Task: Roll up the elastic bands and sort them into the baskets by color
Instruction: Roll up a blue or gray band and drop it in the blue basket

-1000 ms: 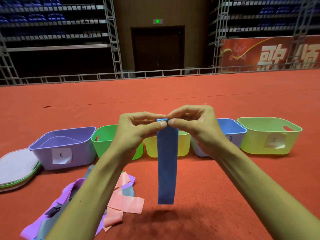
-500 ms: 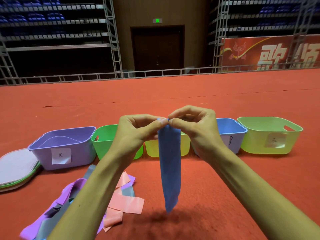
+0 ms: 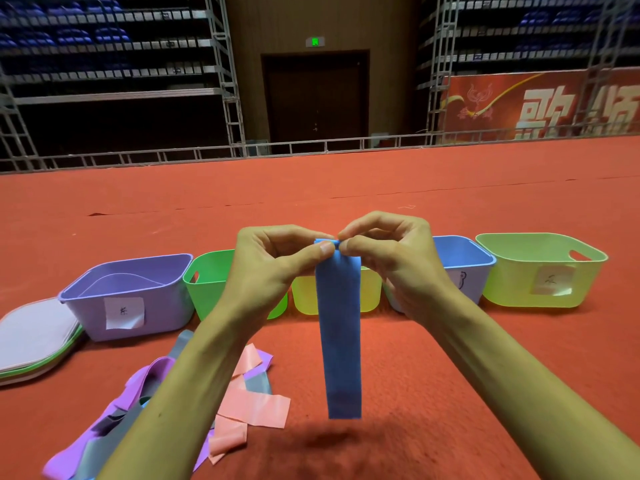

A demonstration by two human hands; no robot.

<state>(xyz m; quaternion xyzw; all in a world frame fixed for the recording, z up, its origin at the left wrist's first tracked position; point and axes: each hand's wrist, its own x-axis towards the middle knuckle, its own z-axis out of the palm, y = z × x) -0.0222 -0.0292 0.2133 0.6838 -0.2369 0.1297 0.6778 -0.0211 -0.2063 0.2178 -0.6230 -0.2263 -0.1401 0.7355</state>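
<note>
Forearms reached in from the lower corners, and the left hand (image 3: 273,268) and right hand (image 3: 391,258) met at chest height above a red floor (image 3: 433,393). Each hand's thumb and curled fingers (image 3: 313,252) pinched the rolled top edge of a blue band (image 3: 341,341), which hung straight down, its lower end free above the floor. Beyond the hands stood a row of baskets (image 3: 162,306), the blue basket (image 3: 479,282) behind the right wrist. Loose pink, purple and grey bands (image 3: 252,405) lay piled at lower left.
</note>
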